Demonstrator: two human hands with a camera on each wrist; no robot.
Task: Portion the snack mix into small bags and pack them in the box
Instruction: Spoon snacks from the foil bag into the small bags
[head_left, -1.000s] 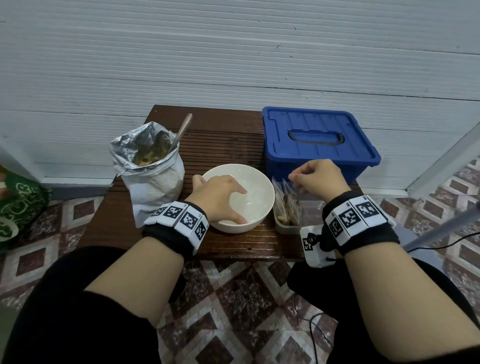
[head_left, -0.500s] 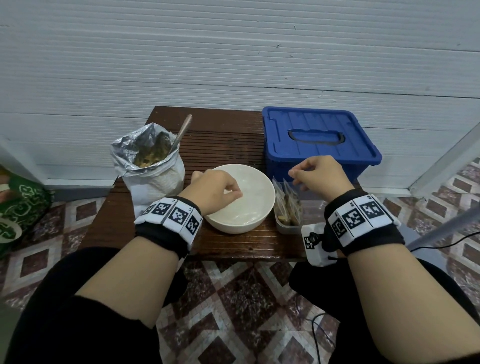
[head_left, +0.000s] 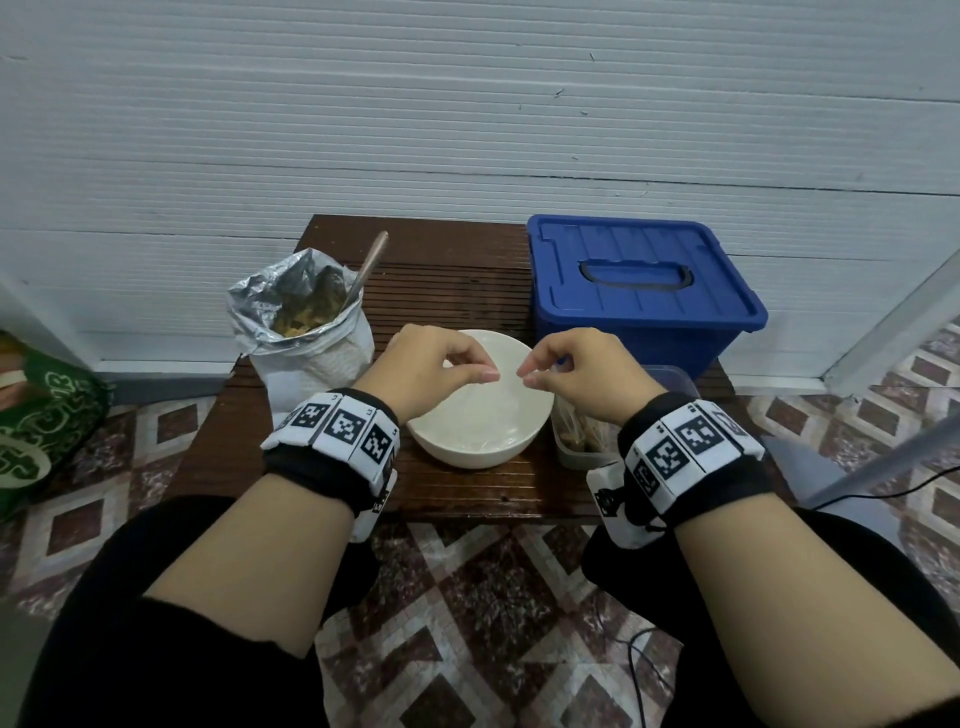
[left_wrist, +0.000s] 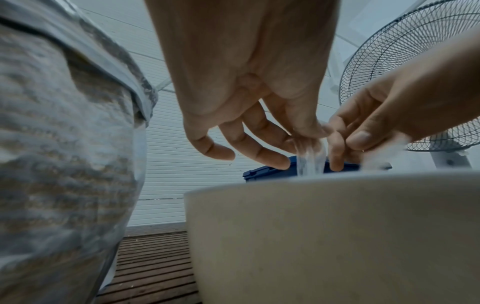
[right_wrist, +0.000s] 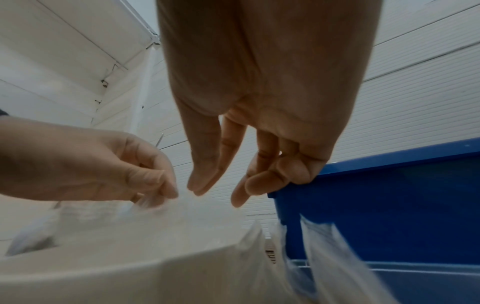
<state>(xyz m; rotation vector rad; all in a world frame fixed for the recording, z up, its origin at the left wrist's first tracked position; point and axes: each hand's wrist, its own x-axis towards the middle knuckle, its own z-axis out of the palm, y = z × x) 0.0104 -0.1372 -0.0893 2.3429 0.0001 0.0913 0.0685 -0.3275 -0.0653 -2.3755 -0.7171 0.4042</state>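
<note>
Head view: both hands, left hand (head_left: 431, 364) and right hand (head_left: 582, 369), pinch a thin, clear small bag (left_wrist: 310, 158) over the white bowl (head_left: 483, 421).

Foil snack-mix bag (head_left: 306, 332): open, upright, bench left edge; spoon (head_left: 370, 266) standing in it. Small clear bag (left_wrist: 310, 158): thin, over white bowl (head_left: 480, 415) at bench front centre. Filled small bags (head_left: 579, 436) upright in clear tub (head_left: 670, 376), front right. Blue box (head_left: 639, 291): lid on, back right corner.
</note>
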